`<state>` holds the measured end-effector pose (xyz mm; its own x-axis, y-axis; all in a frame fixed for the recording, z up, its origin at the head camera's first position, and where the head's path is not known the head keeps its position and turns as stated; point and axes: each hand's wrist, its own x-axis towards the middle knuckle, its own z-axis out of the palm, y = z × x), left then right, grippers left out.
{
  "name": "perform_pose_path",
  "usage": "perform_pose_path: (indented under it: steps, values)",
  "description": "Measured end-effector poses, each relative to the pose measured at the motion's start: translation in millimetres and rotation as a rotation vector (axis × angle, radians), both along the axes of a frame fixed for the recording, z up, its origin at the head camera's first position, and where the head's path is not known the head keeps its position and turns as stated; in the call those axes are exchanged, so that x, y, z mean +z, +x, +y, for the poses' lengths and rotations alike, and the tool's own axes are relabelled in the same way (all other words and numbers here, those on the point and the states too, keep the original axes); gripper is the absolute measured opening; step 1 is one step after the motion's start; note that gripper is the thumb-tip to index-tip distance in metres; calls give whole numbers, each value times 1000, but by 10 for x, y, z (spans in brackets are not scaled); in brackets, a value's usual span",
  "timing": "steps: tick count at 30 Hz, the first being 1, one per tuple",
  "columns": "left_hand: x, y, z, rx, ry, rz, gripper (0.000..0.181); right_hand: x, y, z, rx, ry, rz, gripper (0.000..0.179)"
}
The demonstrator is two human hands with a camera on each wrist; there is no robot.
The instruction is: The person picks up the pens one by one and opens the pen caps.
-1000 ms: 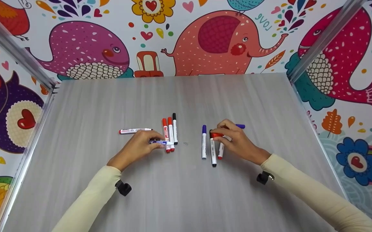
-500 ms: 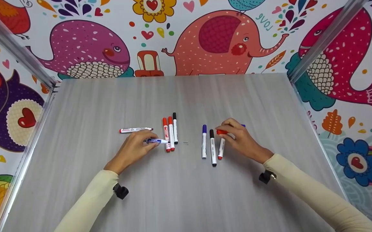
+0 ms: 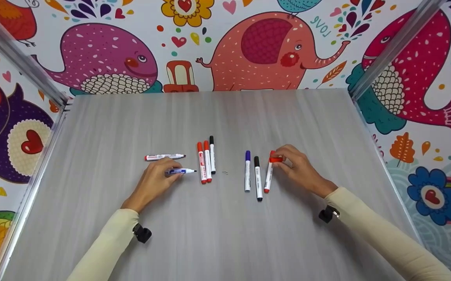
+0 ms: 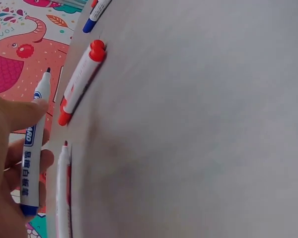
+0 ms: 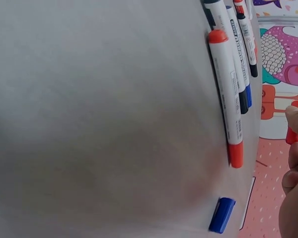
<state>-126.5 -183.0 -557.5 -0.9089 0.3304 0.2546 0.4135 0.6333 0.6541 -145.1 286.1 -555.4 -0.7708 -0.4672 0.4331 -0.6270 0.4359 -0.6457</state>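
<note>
Jutting from the left hand [image 3: 155,177], a blue-ended marker [image 3: 187,171] is pinched between thumb and fingers, its smooth white barrel printed with blue lettering, its dark nib bared. It is held above the table [image 3: 225,238], the nib aimed at two slim red-capped markers [image 3: 204,164] laid side by side. A black-capped marker [image 3: 212,157] is set just beside the pair; a red-ended marker [image 3: 164,157], nib exposed, is laid crosswise beyond the left hand.

By the right hand [image 3: 300,168], a short, glossy red cap [image 3: 276,159] is gripped between thumb and fingertips, seen across the upper part of a red-marked marker [image 3: 268,177]. Near it are laid a second black-capped marker [image 3: 258,179] and a blue-capped marker [image 3: 247,171]. A loose, cylindrical blue cap [image 5: 222,215] is seen on the matt, faintly streaked grey tabletop. Soft, cream-coloured sleeves [image 3: 102,246] are worn.
</note>
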Motion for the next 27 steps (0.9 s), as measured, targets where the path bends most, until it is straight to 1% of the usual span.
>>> perform_pose_path:
  steps: [4, 6, 10, 12, 15, 21, 27]
  values:
    - [-72, 6, -50, 4, 5, 6, 17, -33, 13, 53, -13, -4, 16, 36]
    - [-112, 9, -71, 7, 3, 13, 17, -54, 23, 79, -19, -7, 33, 39]
    - [-186, 16, -106, 26, 2, 60, 17, -89, 43, 127, -22, -18, 58, 41]
    - [-218, 18, -123, 35, 7, 83, 18, -101, 53, 152, -29, -17, 55, 40]
    - [-255, 17, -144, 41, 22, 95, 18, -118, 67, 199, -56, -1, 26, 37]
    - [-305, 7, -187, 72, 39, 58, 17, -144, 93, 285, -117, 39, -69, 32]
    - [-334, -10, -226, 110, 35, 62, 16, -180, 97, 340, -144, 65, -101, 30]
